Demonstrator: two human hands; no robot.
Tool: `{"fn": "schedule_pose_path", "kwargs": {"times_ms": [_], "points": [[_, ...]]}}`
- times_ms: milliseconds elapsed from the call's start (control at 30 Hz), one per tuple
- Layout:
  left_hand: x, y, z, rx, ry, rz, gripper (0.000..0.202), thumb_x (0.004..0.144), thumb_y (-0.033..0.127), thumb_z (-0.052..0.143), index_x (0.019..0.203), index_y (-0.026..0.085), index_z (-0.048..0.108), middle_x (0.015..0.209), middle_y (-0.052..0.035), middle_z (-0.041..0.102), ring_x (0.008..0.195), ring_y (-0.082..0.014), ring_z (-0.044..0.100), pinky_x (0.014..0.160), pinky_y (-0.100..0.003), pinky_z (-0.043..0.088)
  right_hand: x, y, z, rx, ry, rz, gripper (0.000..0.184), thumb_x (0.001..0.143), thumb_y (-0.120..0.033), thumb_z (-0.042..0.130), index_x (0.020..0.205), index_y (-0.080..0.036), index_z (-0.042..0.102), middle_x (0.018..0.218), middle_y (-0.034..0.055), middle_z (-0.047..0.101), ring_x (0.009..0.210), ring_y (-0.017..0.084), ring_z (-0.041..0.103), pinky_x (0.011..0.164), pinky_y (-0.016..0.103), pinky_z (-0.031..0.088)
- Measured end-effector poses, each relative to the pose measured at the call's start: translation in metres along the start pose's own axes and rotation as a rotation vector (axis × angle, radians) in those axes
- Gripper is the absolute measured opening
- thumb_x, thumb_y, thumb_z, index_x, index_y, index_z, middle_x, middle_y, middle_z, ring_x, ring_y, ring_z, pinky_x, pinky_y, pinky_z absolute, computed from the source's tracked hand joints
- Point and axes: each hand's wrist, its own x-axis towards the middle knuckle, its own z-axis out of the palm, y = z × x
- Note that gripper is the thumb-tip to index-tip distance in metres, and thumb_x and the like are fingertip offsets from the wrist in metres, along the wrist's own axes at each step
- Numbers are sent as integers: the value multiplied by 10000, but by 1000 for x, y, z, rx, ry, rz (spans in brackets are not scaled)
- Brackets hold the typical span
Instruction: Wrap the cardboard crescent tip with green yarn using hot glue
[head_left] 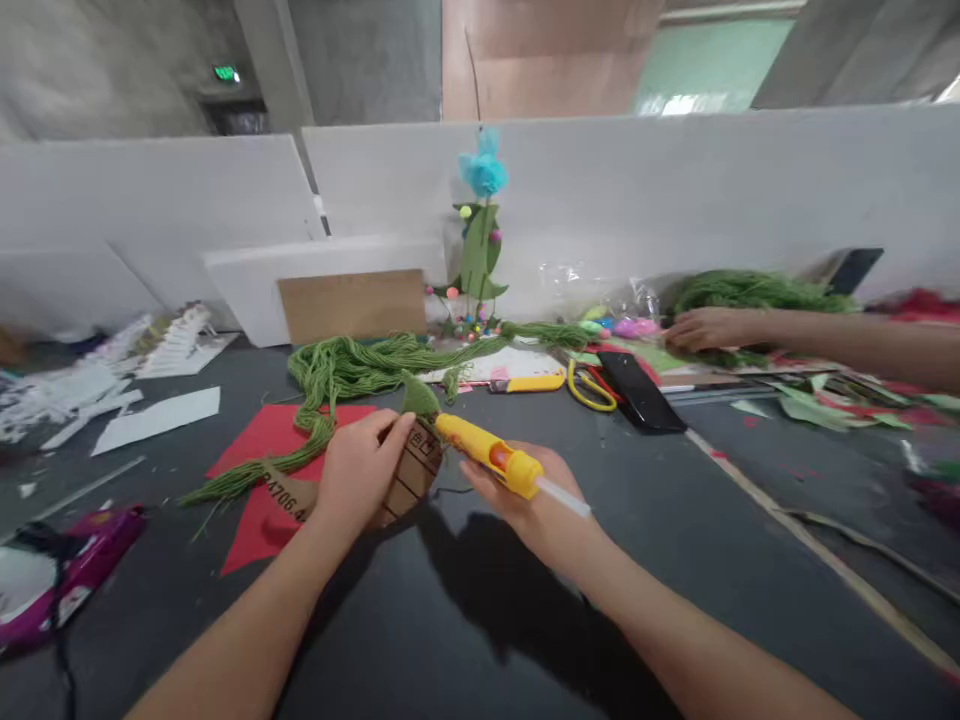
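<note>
From afar, I have my left hand (361, 466) pinching the printed cardboard piece (414, 476) over the table (652, 530) — seemingly to steady its green tip (419, 397) — and my right hand (538, 500) wrapped around the yellow glue gun (480, 446), angling it toward that tip.

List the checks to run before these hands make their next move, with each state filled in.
1. Left hand gripping the cardboard piece: ok.
2. Right hand holding the yellow glue gun: ok.
3. Glue stick loaded: ok, its end sticks out behind.
4. Left hand well clear of the gun's front end: not ok, it looks close.
5. Glue hot: cannot tell.
6. Co-worker's hand out of the way: ok, at the green strands.
</note>
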Motion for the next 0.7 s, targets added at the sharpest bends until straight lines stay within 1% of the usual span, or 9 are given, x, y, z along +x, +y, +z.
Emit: {"fn": "schedule_pose_path", "kwargs": {"times_ms": [100,333,533,700], "points": [[-1,0,0,-3,2,4,358,865,399,417,578,187,454,548,42,466,576,-124,464,560,-238,275,1,-1,-3,6,-6,-11,345,821,-428,487,565,-209,415,527,-19,449,481,121,393,478,258,305],[-1,1,0,-18,11,9,342,864,398,414,618,184,515,576,33,513,594,-130,491,570,-236,292,3,-1,-3,28,-31,-5,333,821,-424,488,576,-213,408,545,-11,458,500,125,406,485,249,329],[-2,2,0,-26,13,6,343,859,402,413,616,185,520,569,33,509,589,-130,489,567,-232,296,3,-2,-5,17,-41,11,346,819,-440,473,573,-214,383,543,-10,433,497,125,385,479,254,311],[-1,2,0,-28,15,-5,357,853,419,413,592,189,493,539,40,476,562,-125,466,546,-229,286,4,-3,-5,4,-56,47,353,807,-457,473,567,-216,374,544,-3,432,498,129,374,478,262,307]]}}
